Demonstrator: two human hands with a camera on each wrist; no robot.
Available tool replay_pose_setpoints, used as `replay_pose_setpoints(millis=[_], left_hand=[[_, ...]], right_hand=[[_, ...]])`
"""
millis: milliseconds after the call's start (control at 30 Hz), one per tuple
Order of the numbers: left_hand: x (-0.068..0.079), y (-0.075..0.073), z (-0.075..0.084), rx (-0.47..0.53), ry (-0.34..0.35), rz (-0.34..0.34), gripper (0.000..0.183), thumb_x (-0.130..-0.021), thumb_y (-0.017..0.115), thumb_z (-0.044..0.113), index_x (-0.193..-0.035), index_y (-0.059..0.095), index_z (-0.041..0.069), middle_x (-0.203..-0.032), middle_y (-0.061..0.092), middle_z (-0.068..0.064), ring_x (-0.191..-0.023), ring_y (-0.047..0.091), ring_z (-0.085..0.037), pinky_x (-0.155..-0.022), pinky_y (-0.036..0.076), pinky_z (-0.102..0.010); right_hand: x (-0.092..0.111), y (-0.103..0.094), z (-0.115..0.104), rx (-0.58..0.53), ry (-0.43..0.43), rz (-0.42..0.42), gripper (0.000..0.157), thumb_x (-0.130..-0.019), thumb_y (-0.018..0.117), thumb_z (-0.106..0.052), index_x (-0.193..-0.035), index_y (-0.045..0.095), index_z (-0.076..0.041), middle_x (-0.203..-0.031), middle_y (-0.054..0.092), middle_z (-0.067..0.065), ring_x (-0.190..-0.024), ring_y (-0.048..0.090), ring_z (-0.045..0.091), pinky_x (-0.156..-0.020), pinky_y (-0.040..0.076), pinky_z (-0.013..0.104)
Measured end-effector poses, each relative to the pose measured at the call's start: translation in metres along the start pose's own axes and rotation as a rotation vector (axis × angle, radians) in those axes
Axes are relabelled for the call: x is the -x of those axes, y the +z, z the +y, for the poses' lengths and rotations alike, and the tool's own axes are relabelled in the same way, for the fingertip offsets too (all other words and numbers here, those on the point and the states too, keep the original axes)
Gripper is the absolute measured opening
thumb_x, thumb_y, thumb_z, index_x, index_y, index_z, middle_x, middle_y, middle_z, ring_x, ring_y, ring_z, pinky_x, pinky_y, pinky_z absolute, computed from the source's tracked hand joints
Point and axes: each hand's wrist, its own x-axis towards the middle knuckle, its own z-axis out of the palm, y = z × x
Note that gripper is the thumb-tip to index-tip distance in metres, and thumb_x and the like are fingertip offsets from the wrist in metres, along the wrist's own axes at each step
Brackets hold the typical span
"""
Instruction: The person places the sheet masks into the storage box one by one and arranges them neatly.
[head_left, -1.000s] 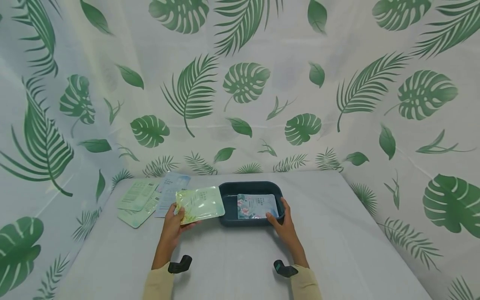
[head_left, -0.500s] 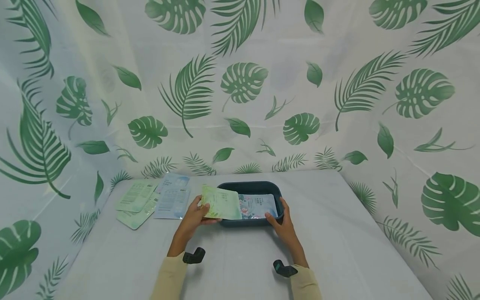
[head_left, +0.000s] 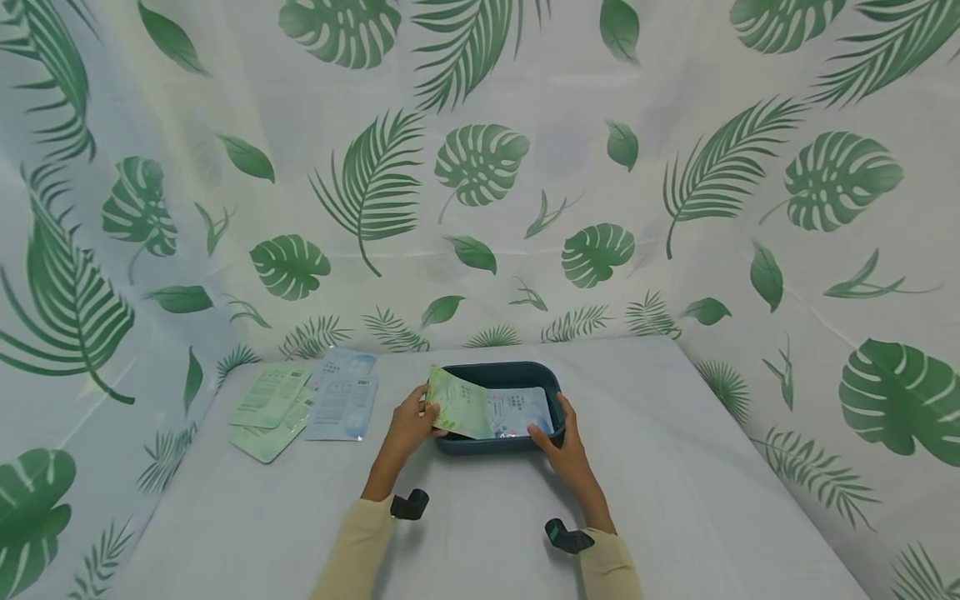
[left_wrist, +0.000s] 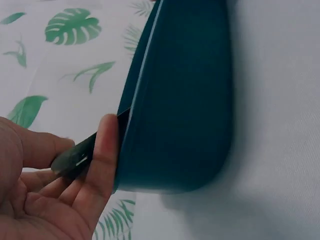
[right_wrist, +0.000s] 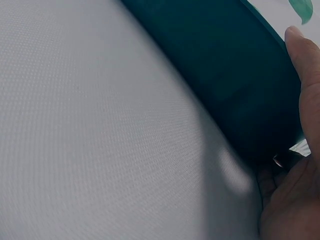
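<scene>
A flat green sheet mask packet (head_left: 459, 406) tilts over the left end of a dark teal tub (head_left: 480, 447). My left hand (head_left: 408, 425) pinches its left edge between thumb and fingers. In the left wrist view the packet (left_wrist: 77, 156) shows as a dark edge passing over the rim, with one fingertip against the tub's wall (left_wrist: 185, 100). Inside the tub lies a blue floral packet (head_left: 523, 410), partly covered by the green one. My right hand (head_left: 568, 450) grips the tub's right end, thumb at the front rim and fingers round the outside.
Left of the tub, two green packets (head_left: 272, 398) overlap on the white table (head_left: 480, 525). Beside them lie pale blue packets (head_left: 341, 408), also overlapping. A leaf-print curtain (head_left: 480, 217) rises behind the table and along both sides.
My left hand has carried the green packet rightward, from beside the tub to over its left end, and the packet has tilted down to the right. My right hand stays on the tub.
</scene>
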Motion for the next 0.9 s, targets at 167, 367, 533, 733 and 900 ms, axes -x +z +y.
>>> replay_pose_setpoints(millis=[167, 367, 533, 733, 900], left_hand=[[0.0, 0.009, 0.005, -0.226, 0.086, 0.142, 0.049, -0.098, 0.053, 0.004, -0.145, 0.039, -0.002, -0.123, 0.061, -0.029, -0.075, 0.072, -0.022, -0.064, 0.057, -0.031], [-0.002, 0.017, 0.002, -0.477, 0.281, 0.318, 0.037, -0.092, 0.06, 0.0, -0.129, 0.056, -0.004, -0.118, 0.065, -0.025, -0.109, 0.063, -0.039, -0.089, 0.052, -0.048], [0.001, 0.02, 0.004, -0.556, 0.315, 0.321, 0.021, -0.092, 0.062, 0.0, -0.112, 0.066, -0.004, -0.099, 0.067, -0.02, -0.093, 0.065, -0.035, -0.078, 0.053, -0.046], [0.005, 0.024, 0.006, -0.635, 0.294, 0.238, 0.017, -0.092, 0.063, 0.003, -0.108, 0.069, 0.001, -0.097, 0.071, -0.014, -0.087, 0.069, -0.029, -0.072, 0.055, -0.04], [0.002, 0.029, 0.004, -0.805, 0.266, 0.164, 0.015, -0.094, 0.063, 0.01, -0.107, 0.071, 0.009, -0.097, 0.073, -0.007, -0.09, 0.068, -0.027, -0.07, 0.048, -0.05]], right_hand=[[-0.001, 0.0, 0.0, 0.001, 0.008, -0.012, 0.087, -0.091, 0.064, -0.047, -0.156, 0.009, -0.032, -0.165, 0.007, 0.011, -0.151, 0.007, 0.04, -0.115, 0.014, 0.065], [0.0, -0.001, 0.0, -0.005, -0.002, 0.004, 0.087, -0.09, 0.065, -0.048, -0.155, 0.009, -0.035, -0.165, 0.008, 0.012, -0.151, 0.008, 0.041, -0.114, 0.014, 0.067], [0.001, -0.001, -0.001, 0.011, -0.006, 0.019, 0.086, -0.09, 0.065, -0.045, -0.155, 0.01, -0.032, -0.164, 0.011, 0.017, -0.149, 0.011, 0.046, -0.111, 0.016, 0.07], [0.001, -0.001, -0.003, -0.008, 0.014, -0.006, 0.086, -0.091, 0.064, -0.046, -0.155, 0.009, -0.034, -0.165, 0.007, 0.011, -0.151, 0.007, 0.039, -0.115, 0.013, 0.065], [0.0, -0.001, -0.002, -0.012, 0.003, -0.008, 0.086, -0.091, 0.064, -0.047, -0.156, 0.009, -0.032, -0.165, 0.007, 0.011, -0.152, 0.007, 0.038, -0.116, 0.013, 0.064]])
